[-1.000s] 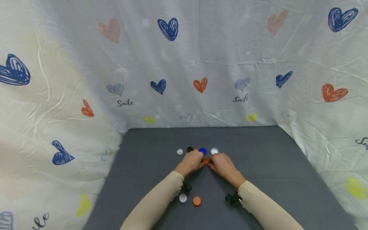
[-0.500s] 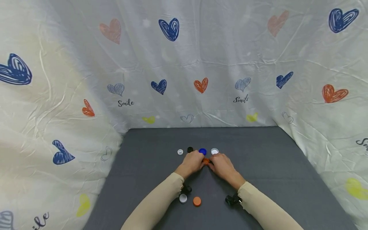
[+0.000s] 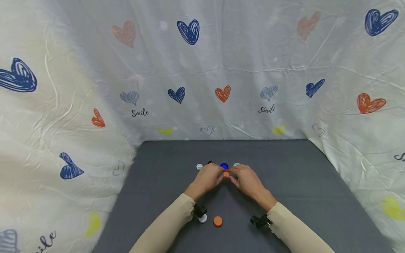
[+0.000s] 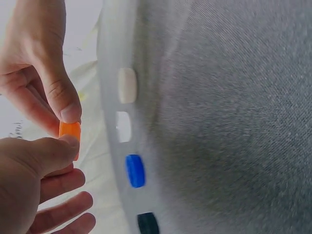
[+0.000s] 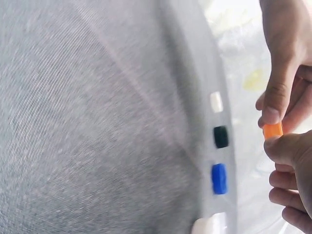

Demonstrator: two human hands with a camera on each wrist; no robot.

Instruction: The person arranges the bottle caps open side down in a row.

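Note:
Both hands meet at a small orange bottle cap (image 3: 226,174), held up above the grey cloth. My left hand (image 3: 207,176) pinches its left side between thumb and fingers, and my right hand (image 3: 246,178) pinches the opposite side. In the left wrist view the two thumbs lie on the near face of the orange cap (image 4: 69,128), which shows between them. The left hand's other fingers stay spread below. Behind the hands, a blue cap (image 3: 224,166), a black cap (image 3: 210,162) and a white cap (image 3: 236,164) are partly covered in the head view.
A small white cap (image 3: 199,167) lies at the left end of the far row. Nearer the body are another orange cap (image 3: 217,221) and a white cap (image 3: 203,219) beside the left wrist camera (image 3: 200,211). A heart-printed curtain (image 3: 207,105) borders the grey table (image 3: 177,154).
Both hands have risen a little with the orange cap, which now tilts its face toward me. The far caps are more covered by the hands. The near caps have not moved.

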